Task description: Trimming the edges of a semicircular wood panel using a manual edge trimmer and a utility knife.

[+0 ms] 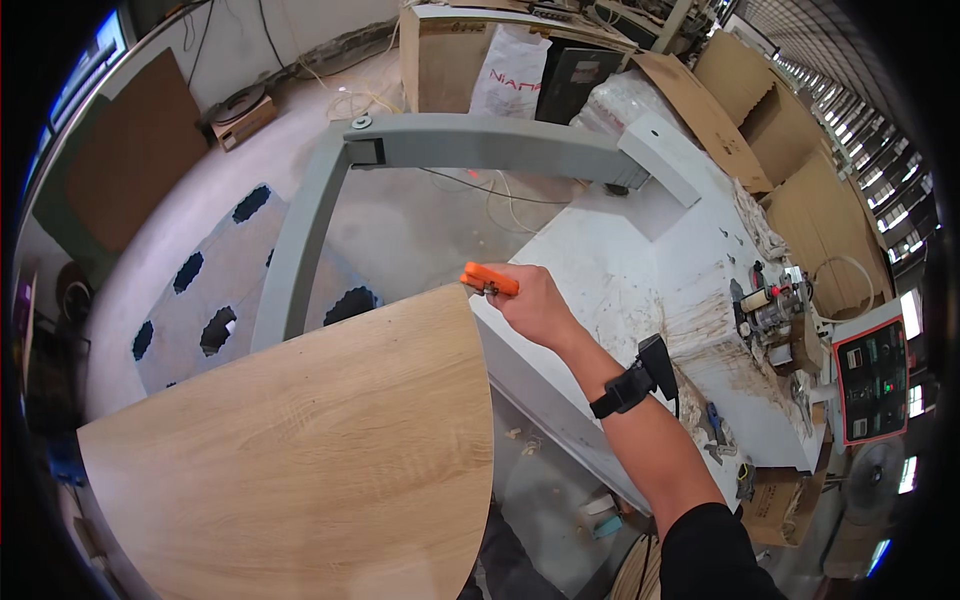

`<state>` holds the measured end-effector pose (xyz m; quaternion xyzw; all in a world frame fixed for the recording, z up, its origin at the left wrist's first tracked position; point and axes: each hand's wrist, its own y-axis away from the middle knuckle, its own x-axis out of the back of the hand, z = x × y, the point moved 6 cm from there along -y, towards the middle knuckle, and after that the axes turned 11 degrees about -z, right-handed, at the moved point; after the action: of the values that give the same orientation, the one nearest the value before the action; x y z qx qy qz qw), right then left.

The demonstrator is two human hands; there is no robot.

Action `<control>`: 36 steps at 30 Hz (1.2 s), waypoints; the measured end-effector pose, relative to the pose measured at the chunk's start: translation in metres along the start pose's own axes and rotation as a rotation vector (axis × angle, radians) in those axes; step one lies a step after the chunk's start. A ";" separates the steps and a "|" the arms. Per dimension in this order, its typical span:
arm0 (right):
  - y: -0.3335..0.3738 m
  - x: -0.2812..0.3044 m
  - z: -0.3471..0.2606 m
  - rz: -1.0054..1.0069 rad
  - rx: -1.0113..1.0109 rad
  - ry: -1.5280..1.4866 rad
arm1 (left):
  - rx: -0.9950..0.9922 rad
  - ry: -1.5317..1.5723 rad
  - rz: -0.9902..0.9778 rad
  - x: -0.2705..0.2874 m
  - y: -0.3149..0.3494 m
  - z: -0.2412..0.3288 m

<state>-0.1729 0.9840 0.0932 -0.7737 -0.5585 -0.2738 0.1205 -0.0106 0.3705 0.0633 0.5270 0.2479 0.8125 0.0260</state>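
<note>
The right hand (538,306) grips an orange tool (492,280) mid-frame at a corner of the board (300,455), lower left; the left hand is out of view, and work seems under way, its finished share unclear.

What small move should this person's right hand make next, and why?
Probably settle the orange tool squarely against the far right corner of the wood-grained board: the right hand holds it there, though whether it touches is unclear.
</note>
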 end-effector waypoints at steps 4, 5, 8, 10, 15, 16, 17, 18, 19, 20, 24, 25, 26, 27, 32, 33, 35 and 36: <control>-0.001 0.001 -0.006 -0.011 -0.024 -0.019 | -0.007 -0.014 0.030 0.000 0.000 0.001; -0.001 0.000 -0.005 -0.013 -0.026 -0.017 | -0.005 -0.010 0.028 0.001 -0.001 0.000; -0.001 -0.001 -0.001 0.021 -0.031 -0.003 | 0.000 0.007 0.016 0.000 0.001 -0.001; 0.000 0.001 -0.002 0.011 -0.035 -0.051 | -0.004 0.009 0.030 0.000 0.000 -0.002; -0.002 0.001 0.002 -0.018 -0.103 -0.089 | -0.002 0.028 0.042 0.002 0.000 -0.002; -0.002 0.002 0.001 -0.021 -0.113 -0.092 | -0.008 0.022 0.055 0.002 0.000 -0.002; -0.003 0.003 0.000 -0.021 -0.114 -0.091 | -0.013 0.015 0.067 0.003 0.000 -0.002; -0.003 0.002 0.001 -0.026 -0.106 -0.094 | -0.014 0.017 0.066 0.003 0.000 -0.001; -0.003 0.002 0.001 -0.030 -0.098 -0.097 | -0.014 0.015 0.062 0.004 0.000 -0.001; -0.003 0.002 0.001 -0.031 -0.099 -0.096 | -0.014 0.013 0.057 0.004 0.000 -0.001; -0.004 0.003 0.004 -0.030 -0.090 -0.092 | -0.017 0.013 0.068 0.001 0.002 -0.001; -0.004 0.003 0.005 -0.030 -0.089 -0.090 | -0.020 0.014 0.075 0.000 0.003 -0.002; -0.004 0.004 0.005 -0.030 -0.090 -0.089 | -0.023 0.016 0.082 0.000 0.003 -0.002; -0.004 0.003 0.005 -0.035 -0.095 -0.067 | -0.021 0.016 0.081 0.000 0.003 -0.003; -0.004 0.001 -0.001 -0.011 -0.025 -0.052 | -0.018 0.009 0.096 -0.002 0.005 -0.004; -0.003 0.001 -0.001 -0.015 -0.030 -0.042 | -0.019 0.010 0.097 -0.002 0.005 -0.004; -0.003 0.002 -0.002 -0.020 -0.035 -0.031 | -0.020 0.023 0.091 -0.002 0.004 -0.004; -0.003 0.002 -0.002 -0.025 -0.042 -0.025 | -0.019 0.024 0.092 -0.002 0.004 -0.003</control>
<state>-0.1757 0.9857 0.0954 -0.7724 -0.5637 -0.2772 0.0940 -0.0121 0.3655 0.0624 0.5278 0.2161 0.8214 -0.0093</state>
